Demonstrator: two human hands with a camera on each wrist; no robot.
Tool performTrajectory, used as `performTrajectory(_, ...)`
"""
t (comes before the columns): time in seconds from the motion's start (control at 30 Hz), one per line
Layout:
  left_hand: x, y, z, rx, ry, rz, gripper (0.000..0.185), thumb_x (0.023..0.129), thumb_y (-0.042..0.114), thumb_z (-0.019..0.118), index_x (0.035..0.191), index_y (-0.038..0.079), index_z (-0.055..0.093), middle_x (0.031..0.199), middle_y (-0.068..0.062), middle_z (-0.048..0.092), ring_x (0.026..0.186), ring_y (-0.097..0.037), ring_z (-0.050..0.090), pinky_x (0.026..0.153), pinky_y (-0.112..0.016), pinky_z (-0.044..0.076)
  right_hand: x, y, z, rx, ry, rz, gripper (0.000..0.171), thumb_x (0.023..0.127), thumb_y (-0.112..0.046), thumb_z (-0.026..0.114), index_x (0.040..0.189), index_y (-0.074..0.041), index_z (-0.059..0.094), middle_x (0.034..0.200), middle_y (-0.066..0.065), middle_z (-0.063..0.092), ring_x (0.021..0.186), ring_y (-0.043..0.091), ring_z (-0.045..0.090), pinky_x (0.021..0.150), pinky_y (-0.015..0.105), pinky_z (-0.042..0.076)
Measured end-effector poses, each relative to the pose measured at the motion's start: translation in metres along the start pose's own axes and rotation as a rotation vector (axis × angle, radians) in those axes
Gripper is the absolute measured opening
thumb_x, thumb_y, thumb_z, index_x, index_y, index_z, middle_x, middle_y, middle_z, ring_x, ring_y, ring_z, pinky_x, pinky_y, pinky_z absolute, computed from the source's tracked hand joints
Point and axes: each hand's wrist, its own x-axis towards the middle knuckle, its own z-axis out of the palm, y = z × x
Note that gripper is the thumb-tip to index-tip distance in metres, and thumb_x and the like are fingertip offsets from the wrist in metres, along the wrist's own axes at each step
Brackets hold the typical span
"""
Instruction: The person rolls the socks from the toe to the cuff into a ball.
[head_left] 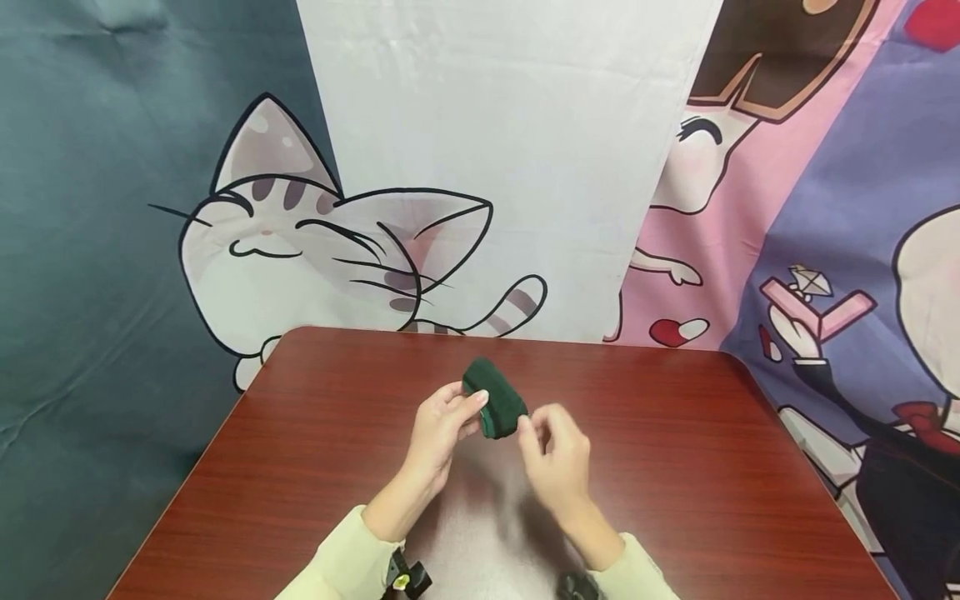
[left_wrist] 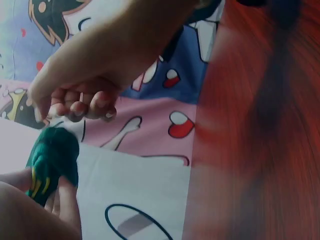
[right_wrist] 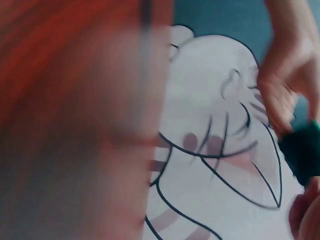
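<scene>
A dark green rolled-up fabric bundle (head_left: 495, 398) is held above the table. My left hand (head_left: 442, 425) grips it from the left, thumb on the near face and fingers behind. Yellow marks show on the green bundle (left_wrist: 54, 155) in the left wrist view. At its lower right end, the fingertips of my right hand (head_left: 557, 454) are curled close against the edge; whether they pinch the fabric or only touch it is unclear. In the right wrist view the bundle (right_wrist: 302, 152) sits between both hands, partly cut off by the frame.
Beneath the hands lies a reddish-brown wooden table (head_left: 337, 442) with rounded far corners. Behind it hangs a cloth backdrop (head_left: 510, 125) printed with a cartoon cat and figures. Dark devices (head_left: 407, 577) are strapped at the wrists, beside pale sleeves (head_left: 341, 558).
</scene>
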Motion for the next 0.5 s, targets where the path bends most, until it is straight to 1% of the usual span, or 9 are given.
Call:
performTrajectory(0.03,0.0,0.0,-0.002,0.02,-0.025,-0.014,0.036,0.089,0.012,0.076,0.117,-0.005,0.064,0.097,-0.007,0.075,0.081,-0.013,0.072,0.077,-0.029,0.059,0.003,0.0,-0.004,0.058,-0.048,0.111,0.007,0.091,-0.009,0.068,0.092,-0.007,0.061,0.078,-0.002,0.058,0.066,0.006,0.053,0.059,0.017,0.045)
performTrajectory(0.1,0.001,0.001,-0.005,0.052,-0.077,-0.044,0.037,0.089,0.012,0.075,0.12,-0.005,0.063,0.102,-0.009,0.075,0.083,-0.014,0.072,0.078,-0.03,0.059,0.009,0.003,-0.011,0.197,-0.178,0.31,0.017,0.096,-0.012,0.066,0.111,-0.004,0.062,0.094,0.004,0.064,0.081,0.01,0.06,0.071,0.02,0.05)
performTrajectory(0.13,0.001,0.001,-0.006,0.071,-0.103,-0.059,0.039,0.089,0.012,0.075,0.122,-0.005,0.062,0.104,-0.01,0.074,0.084,-0.015,0.072,0.079,-0.032,0.06,0.012,0.004,-0.014,0.27,-0.247,0.391,0.024,0.098,-0.013,0.066,0.12,-0.004,0.061,0.101,0.007,0.065,0.088,0.013,0.062,0.078,0.023,0.052)
performTrajectory(0.2,0.002,0.001,-0.008,0.11,-0.153,-0.084,0.04,0.09,0.013,0.074,0.124,-0.004,0.061,0.106,-0.011,0.074,0.085,-0.016,0.073,0.08,-0.035,0.06,0.016,0.006,-0.019,0.391,-0.371,0.523,0.033,0.1,-0.015,0.064,0.13,-0.006,0.058,0.111,0.012,0.065,0.098,0.017,0.065,0.085,0.027,0.054)
performTrajectory(0.27,0.002,0.001,-0.009,0.153,-0.193,-0.089,0.042,0.089,0.013,0.075,0.126,-0.003,0.059,0.107,-0.012,0.072,0.087,-0.017,0.072,0.08,-0.038,0.061,0.017,0.009,-0.022,0.462,-0.451,0.608,0.037,0.099,-0.017,0.065,0.134,-0.006,0.058,0.114,0.015,0.064,0.101,0.019,0.065,0.087,0.028,0.054)
performTrajectory(0.33,0.002,0.001,-0.009,0.188,-0.213,-0.077,0.045,0.089,0.014,0.075,0.128,-0.001,0.058,0.107,-0.013,0.071,0.089,-0.018,0.072,0.079,-0.039,0.061,0.017,0.01,-0.025,0.492,-0.49,0.661,0.04,0.098,-0.017,0.067,0.135,-0.005,0.057,0.113,0.015,0.064,0.099,0.02,0.066,0.086,0.028,0.054)
performTrajectory(0.4,0.002,0.0,-0.009,0.225,-0.211,-0.05,0.047,0.088,0.014,0.076,0.13,0.001,0.058,0.109,-0.013,0.07,0.091,-0.018,0.071,0.079,-0.04,0.061,0.018,0.011,-0.026,0.512,-0.518,0.696,0.044,0.096,-0.015,0.068,0.136,-0.002,0.056,0.113,0.015,0.063,0.1,0.02,0.066,0.086,0.027,0.055)
performTrajectory(0.5,0.002,-0.002,-0.01,0.284,-0.186,-0.004,0.048,0.087,0.016,0.078,0.131,0.005,0.06,0.111,-0.012,0.07,0.095,-0.018,0.07,0.08,-0.037,0.06,0.018,0.011,-0.028,0.523,-0.55,0.709,0.047,0.095,-0.014,0.069,0.137,0.0,0.053,0.115,0.016,0.063,0.099,0.02,0.067,0.086,0.027,0.055)
